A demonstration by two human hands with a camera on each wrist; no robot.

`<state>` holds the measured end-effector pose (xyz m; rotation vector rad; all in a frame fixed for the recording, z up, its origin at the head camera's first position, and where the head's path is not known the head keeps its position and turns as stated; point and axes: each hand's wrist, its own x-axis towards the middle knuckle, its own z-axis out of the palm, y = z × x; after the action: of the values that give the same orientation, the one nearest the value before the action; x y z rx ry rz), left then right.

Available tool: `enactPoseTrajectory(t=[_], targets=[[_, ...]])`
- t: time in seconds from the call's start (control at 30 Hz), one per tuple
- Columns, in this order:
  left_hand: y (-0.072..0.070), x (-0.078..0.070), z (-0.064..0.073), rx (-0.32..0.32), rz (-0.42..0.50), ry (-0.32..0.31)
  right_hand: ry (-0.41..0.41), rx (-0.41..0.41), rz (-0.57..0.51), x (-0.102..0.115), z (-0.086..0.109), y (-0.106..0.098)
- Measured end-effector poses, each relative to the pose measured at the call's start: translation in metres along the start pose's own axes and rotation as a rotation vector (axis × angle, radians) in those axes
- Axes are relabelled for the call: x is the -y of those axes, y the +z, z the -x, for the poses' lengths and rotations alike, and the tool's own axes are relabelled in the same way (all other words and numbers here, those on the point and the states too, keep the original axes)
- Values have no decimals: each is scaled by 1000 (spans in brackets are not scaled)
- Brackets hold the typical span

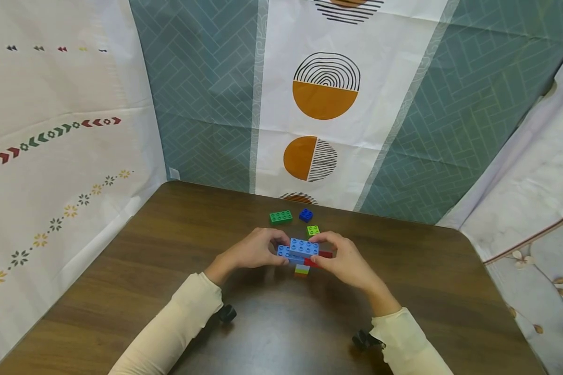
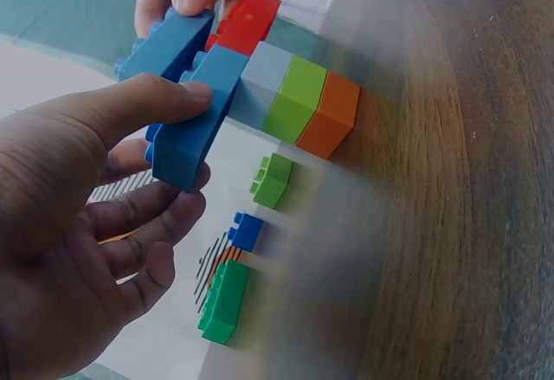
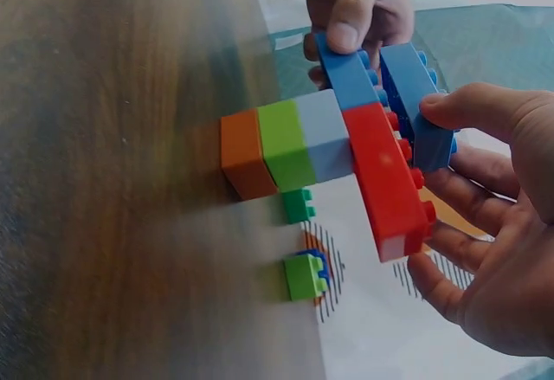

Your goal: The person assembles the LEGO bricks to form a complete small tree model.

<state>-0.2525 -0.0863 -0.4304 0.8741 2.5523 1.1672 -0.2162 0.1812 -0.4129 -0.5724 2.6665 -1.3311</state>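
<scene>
My left hand [image 1: 257,249] grips one end of a lower blue brick [image 2: 201,125], thumb on its near side. This brick lies end to end with a red brick [image 3: 383,181]. Both rest across a small tower of a pale blue-grey brick [image 3: 325,138], a lime brick [image 3: 286,144] and an orange brick [image 3: 243,155] on the table. Between thumb and fingers, my right hand [image 1: 346,260] holds an upper blue brick [image 1: 304,247] over the studs of the lower blue and red bricks. In the right wrist view a slim, slanted gap shows beneath it.
Behind the tower on the brown table [image 1: 169,234] lie a green brick [image 1: 281,217], a small dark blue brick [image 1: 306,215] and a small lime brick [image 1: 313,230]. Patterned cloths [image 1: 206,94] hang along the table's back and sides.
</scene>
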Motion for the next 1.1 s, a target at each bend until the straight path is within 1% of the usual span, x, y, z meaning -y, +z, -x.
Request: enactPoseTrajectory(t=[0.23, 0.5, 0.83, 1.1], targets=[[1, 1, 0, 9, -6, 2, 17, 12, -31, 2, 1, 8], [1, 1, 0, 10, -1, 20, 13, 5, -7, 0, -1, 11], [1, -1, -1, 1, -19, 23, -30, -10, 45, 4, -4, 10], [1, -1, 0, -5, -28, 56, -49, -9, 50, 6, -3, 9]])
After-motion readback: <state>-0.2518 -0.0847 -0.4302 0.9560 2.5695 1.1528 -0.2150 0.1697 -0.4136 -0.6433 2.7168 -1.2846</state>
